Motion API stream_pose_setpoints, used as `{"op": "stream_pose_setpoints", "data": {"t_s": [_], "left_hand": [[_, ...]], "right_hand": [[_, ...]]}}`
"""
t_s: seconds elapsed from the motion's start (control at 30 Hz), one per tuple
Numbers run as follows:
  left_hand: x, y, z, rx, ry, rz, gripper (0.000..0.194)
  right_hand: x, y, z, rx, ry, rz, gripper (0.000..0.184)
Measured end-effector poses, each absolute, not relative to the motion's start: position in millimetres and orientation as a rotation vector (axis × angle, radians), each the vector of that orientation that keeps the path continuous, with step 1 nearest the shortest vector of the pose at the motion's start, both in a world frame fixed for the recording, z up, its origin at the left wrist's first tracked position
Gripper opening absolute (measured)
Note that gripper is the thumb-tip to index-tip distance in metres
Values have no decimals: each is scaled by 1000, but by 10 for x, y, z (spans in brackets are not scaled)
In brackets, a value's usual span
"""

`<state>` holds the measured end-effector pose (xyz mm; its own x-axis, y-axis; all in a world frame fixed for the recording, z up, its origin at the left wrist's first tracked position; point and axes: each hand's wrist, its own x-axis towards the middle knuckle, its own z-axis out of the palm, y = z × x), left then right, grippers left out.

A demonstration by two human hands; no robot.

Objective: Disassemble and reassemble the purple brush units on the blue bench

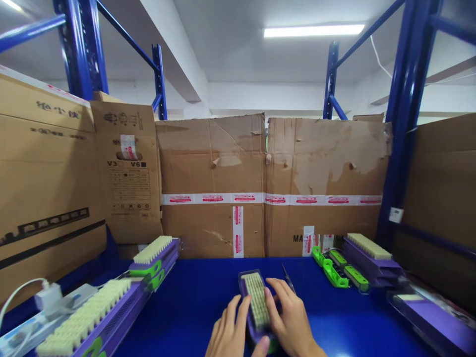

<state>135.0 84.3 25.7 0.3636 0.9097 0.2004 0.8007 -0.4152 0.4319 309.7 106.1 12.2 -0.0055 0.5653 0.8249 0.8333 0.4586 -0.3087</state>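
Observation:
Both my hands grip a purple scrub brush (256,300) with cream bristles facing up, low at the centre of the blue table (201,302). My left hand (230,329) wraps its fingers along the brush's left side. My right hand (290,317) curls over the right side, thumb near the lower end. A thin dark tool (287,277) lies just beyond my right fingers.
A row of purple brushes (107,307) with cream bristles runs along the left. Green handle parts (336,270) and stacked purple brushes (370,258) sit at the right. Taped cardboard boxes (267,188) wall the back. A white charger and power strip (46,297) lie far left. Blue rack posts (403,124) flank.

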Motion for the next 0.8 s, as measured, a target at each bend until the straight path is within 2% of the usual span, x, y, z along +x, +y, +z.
{"op": "stream_pose_setpoints", "data": {"t_s": [0.1,0.3,0.43,0.57,0.7,0.8], "left_hand": [[1534,1000,278,2409,1500,455,73],[1723,1127,252,2450,1615,498,83],[1648,1213,281,2461,1512,521,77],[1354,1369,307,2579,1077,699,63],[1074,1515,284,2677,1035,750,67],[1009,1552,259,2713,1075,766,68]], "right_hand": [[3098,1097,85,-1052,-1691,-211,28],[3213,1252,-41,-1064,-1571,-128,26],[3291,1356,-166,-1148,-1616,-163,30],[3366,1448,-293,-1190,-1719,-66,45],[3385,1466,-323,-1308,-1812,81,66],[3369,1430,-269,-1359,-1932,200,73]]}}
